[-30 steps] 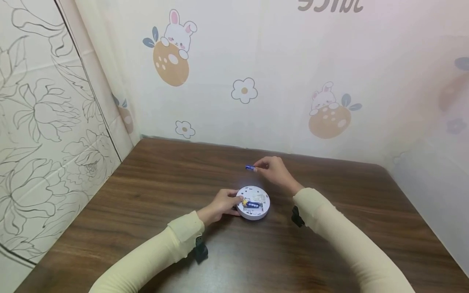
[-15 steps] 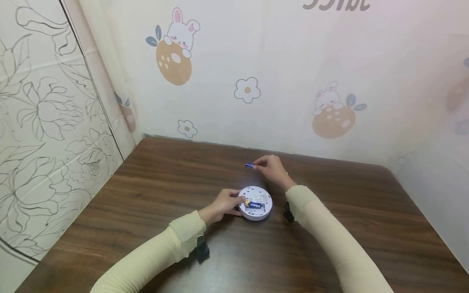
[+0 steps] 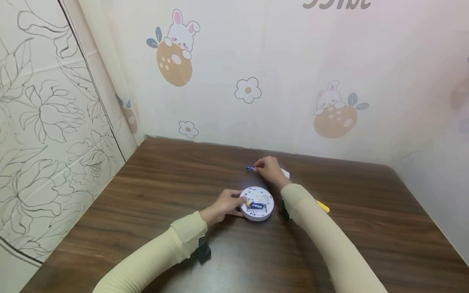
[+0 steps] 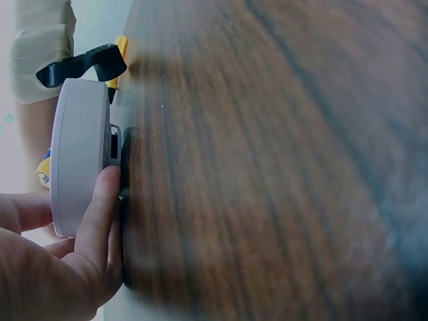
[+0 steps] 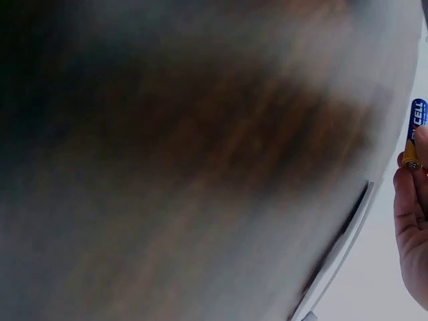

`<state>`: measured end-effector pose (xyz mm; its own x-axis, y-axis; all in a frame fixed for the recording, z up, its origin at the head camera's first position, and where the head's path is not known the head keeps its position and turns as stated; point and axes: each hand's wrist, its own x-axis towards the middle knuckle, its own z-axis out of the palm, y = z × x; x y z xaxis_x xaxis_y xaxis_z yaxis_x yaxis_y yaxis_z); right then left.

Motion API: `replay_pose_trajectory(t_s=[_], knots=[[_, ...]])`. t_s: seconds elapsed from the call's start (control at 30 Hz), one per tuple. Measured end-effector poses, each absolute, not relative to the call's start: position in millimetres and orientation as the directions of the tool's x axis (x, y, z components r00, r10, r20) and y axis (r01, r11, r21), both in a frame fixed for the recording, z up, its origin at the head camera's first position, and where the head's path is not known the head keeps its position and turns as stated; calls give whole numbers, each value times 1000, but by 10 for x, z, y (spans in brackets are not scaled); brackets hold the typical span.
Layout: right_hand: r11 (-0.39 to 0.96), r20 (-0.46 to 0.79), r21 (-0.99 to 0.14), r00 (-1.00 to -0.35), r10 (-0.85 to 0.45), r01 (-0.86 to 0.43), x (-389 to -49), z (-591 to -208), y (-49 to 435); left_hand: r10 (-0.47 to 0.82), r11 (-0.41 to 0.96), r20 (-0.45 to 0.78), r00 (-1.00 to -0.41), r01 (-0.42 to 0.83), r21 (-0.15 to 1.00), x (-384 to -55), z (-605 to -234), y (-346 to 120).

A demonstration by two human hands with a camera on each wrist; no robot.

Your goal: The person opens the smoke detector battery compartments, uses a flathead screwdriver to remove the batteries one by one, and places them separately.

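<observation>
In the head view my left hand grips a round white device by its left side, thumb on the top face. The device lies over the table with its back upward, and a blue-and-yellow battery shows in its compartment. The left wrist view shows fingers under the white housing. Beyond the device, my right hand pinches another battery between thumb and fingers. Its blue body and yellow end appear at the edge of the right wrist view.
A white object lies behind my right hand, partly hidden. To the right of my right forearm, a yellow handle-like piece sticks out. The brown wooden table meets a patterned curtain at its back edge.
My right forearm has shifted left, uncovering the white object and the yellow piece. The right hand still holds its battery beyond the device, and the left hand keeps its grip.
</observation>
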<state>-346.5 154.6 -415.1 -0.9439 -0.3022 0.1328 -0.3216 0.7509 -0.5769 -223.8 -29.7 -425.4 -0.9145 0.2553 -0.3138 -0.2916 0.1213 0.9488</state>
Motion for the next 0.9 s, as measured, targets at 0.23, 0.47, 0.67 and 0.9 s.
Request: replay_pose_trajectory(t_s=[0.23,0.47,0.67,0.9], knots=[[776,121,-547,-946,-299,-315,-3481,-4173,1555,257,117,-314,-914,-293,949,-2228,-4240,-278],[789,114,-515,-940,-323,-334,-3470,-4156,1549,258,103,-309,-915,-292,951,-2206,-4225,-274],[803,108,-483,-934,-339,-348,-3463,-4150,1518,253,98,-311,-916,-296,950,-2199,-4210,-279],[822,105,-444,-932,-348,-357,-3481,-4157,1488,249,114,-312,-917,-292,950,-2201,-4200,-286]])
